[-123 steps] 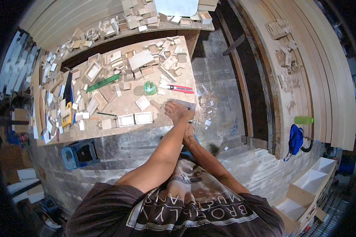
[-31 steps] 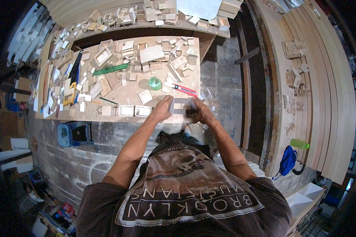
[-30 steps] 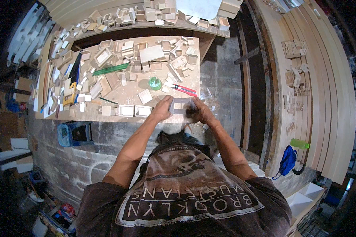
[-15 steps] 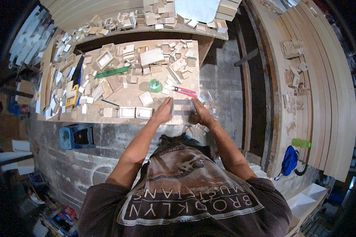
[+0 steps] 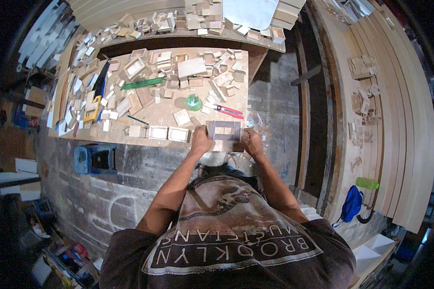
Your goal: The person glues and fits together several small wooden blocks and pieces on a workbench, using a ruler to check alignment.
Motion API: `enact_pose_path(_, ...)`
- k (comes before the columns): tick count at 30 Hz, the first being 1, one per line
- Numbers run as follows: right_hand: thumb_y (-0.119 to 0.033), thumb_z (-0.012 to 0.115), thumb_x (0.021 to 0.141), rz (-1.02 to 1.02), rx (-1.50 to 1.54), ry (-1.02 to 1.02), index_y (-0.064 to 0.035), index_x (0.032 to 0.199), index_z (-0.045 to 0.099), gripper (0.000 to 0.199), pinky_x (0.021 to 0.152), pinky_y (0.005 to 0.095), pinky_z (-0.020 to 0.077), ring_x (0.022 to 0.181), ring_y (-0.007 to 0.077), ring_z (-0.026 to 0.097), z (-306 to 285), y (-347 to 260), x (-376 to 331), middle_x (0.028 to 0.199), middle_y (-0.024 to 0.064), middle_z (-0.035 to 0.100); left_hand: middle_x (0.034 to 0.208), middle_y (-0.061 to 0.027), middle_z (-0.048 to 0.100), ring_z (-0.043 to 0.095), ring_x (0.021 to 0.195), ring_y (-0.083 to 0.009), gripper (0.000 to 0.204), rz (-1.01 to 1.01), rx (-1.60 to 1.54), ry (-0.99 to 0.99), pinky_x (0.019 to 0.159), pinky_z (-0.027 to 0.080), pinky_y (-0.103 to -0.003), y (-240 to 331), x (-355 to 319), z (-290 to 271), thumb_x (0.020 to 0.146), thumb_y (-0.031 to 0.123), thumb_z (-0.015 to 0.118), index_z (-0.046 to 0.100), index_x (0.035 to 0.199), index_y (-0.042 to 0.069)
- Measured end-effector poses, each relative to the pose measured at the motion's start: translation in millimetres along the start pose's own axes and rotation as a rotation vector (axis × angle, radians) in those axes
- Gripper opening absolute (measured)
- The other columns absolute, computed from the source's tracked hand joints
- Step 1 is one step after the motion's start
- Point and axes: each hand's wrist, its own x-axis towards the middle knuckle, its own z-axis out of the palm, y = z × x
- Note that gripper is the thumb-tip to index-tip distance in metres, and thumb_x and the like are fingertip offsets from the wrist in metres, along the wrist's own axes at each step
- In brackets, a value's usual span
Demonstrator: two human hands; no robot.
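Small rectangular wooden frame [image 5: 223, 130], open in the middle, at centre of the picture, lying flat at the near edge of the wooden worktable [image 5: 164, 113]. Left hand [image 5: 201, 142] closed on the frame's left end, fingers wrapped over that side. Right hand [image 5: 252, 142] closed at the frame's right end; whether gripping it or merely pressed against it, cannot tell. Both forearms entering from the lower centre, converging on the frame. Just left of the left hand, along the same table edge: a row of three small wooden boxes [image 5: 161, 133], pale, side by side. Above the frame, slightly right: red-handled cutter [image 5: 225, 111], lying flat at a slant. Left of the cutter: round green container [image 5: 194, 102]. Upper left of centre: long green ruler [image 5: 142, 83], lying at a slight angle. Far left of the tabletop: yellow-and-black tool [image 5: 94, 102] among scattered wooden offcuts and small boxes covering most of the surface. Upper centre, on a shelf behind the table: more wooden blocks piled. Below the table's left end, on the stone floor: blue box-shaped stool [image 5: 94, 158]. Right side of the picture: long pale boards [image 5: 400, 120] curving down the frame. Lower right: blue bag [image 5: 352, 204] and green bottle [image 5: 367, 183] beside the boards.
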Motion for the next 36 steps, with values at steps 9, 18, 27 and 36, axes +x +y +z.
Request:
enact_pose_path(9, -0.018, 0.053, 0.091, -0.084, -0.101, -0.039, -0.0007, 0.106, 0.070, 0.029, 0.073, 0.0455, 0.0532, 0.080, 0.0387, 0.069, 17, 4, 3, 0.091, 0.0257, 0.069, 0.109, -0.0338, 0.062, 0.060, 0.107, -0.0485, 0.027, 0.016, -0.134, 0.164, 0.098, 0.048, -0.049, -2, 7, 31, 0.077, 0.006, 0.064, 0.069, 0.100, -0.005)
enact_pose_path(18, -0.009, 0.053, 0.089, -0.024, 0.165, -0.082, 0.0028, 0.108, 0.069, 0.027, 0.067, 0.0381, 0.0514, 0.071, 0.0292, 0.064, 9, -4, 2, 0.081, 0.0196, 0.067, 0.115, -0.0325, 0.062, 0.060, 0.113, -0.0476, 0.031, -0.043, -0.259, 0.154, 0.101, 0.047, -0.049, -8, 3, 26, 0.081, 0.009, 0.064, 0.071, 0.110, 0.001)
enact_pose_path(27, -0.011, 0.060, 0.086, -0.040, 0.070, -0.124, 0.0041, 0.118, 0.065, 0.036, 0.072, 0.0391, 0.0529, 0.077, 0.0287, 0.065, 20, 10, 3, 0.089, 0.0191, 0.069, 0.110, -0.0318, 0.063, 0.061, 0.107, -0.0482, 0.028, -0.049, -0.201, 0.151, 0.094, 0.048, -0.051, -8, -3, 24, 0.081, 0.005, 0.063, 0.067, 0.107, -0.004)
enact_pose_path(36, -0.013, 0.068, 0.082, -0.019, -0.091, -0.164, 0.0038, 0.122, 0.064, 0.043, 0.096, 0.0469, 0.0512, 0.106, 0.0425, 0.064, -22, 2, 39, 0.112, 0.0265, 0.066, 0.094, -0.0279, 0.070, 0.068, 0.091, -0.0446, 0.020, 0.076, 0.053, 0.216, 0.082, 0.054, -0.050, -10, -35, 7, 0.084, 0.007, 0.061, 0.074, 0.096, -0.001)
